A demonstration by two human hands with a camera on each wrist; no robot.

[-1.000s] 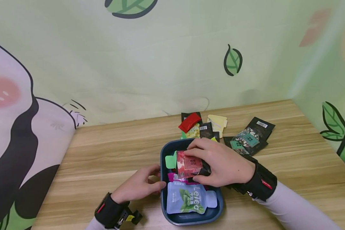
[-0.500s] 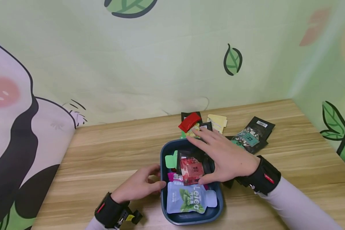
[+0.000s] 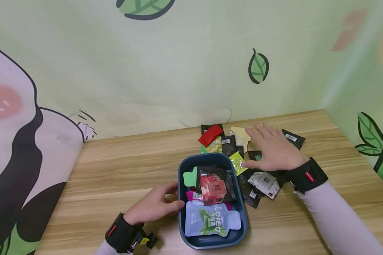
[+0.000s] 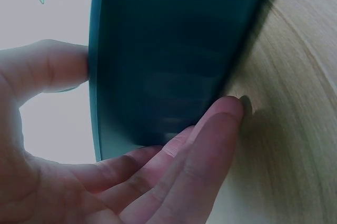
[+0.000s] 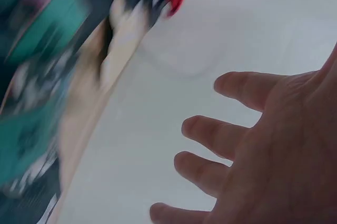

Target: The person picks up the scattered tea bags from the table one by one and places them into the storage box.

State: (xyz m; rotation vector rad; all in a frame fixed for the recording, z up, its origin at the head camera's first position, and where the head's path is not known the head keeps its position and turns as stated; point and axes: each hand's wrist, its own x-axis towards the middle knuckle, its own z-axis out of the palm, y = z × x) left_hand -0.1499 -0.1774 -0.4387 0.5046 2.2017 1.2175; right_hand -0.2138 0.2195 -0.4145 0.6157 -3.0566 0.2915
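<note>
A dark blue plastic bin [image 3: 243, 226] holds a light blue LeTea pouch [image 3: 204, 221], a red-and-black tea packet [image 3: 214, 189], a magenta packet [image 3: 194, 196] and a green piece [image 3: 189, 179]. My left hand [image 3: 154, 205] steadies the bin's left side, thumb on the rim and fingers against the outer wall [image 4: 158, 66]. Right of the bin, my right hand [image 3: 274, 150] reaches over black packets with fingers spread, holding nothing. It partly hides packets below; in the right wrist view, packets with teal labels [image 5: 26, 140] show blurred beside the hand.
Behind the bin lie a red packet [image 3: 210, 135], a cream packet [image 3: 240, 136] and a black one [image 3: 228, 144]. A yellow-green sachet [image 3: 237, 162] touches the bin's right rim area. A white-labelled packet [image 3: 266, 183] lies on the wooden table [image 3: 115, 170], backed by a printed curtain [image 3: 178, 71].
My right hand has let go of the red-and-black packet in the bin and moved right and back over the black packets. The left hand stays at the bin.
</note>
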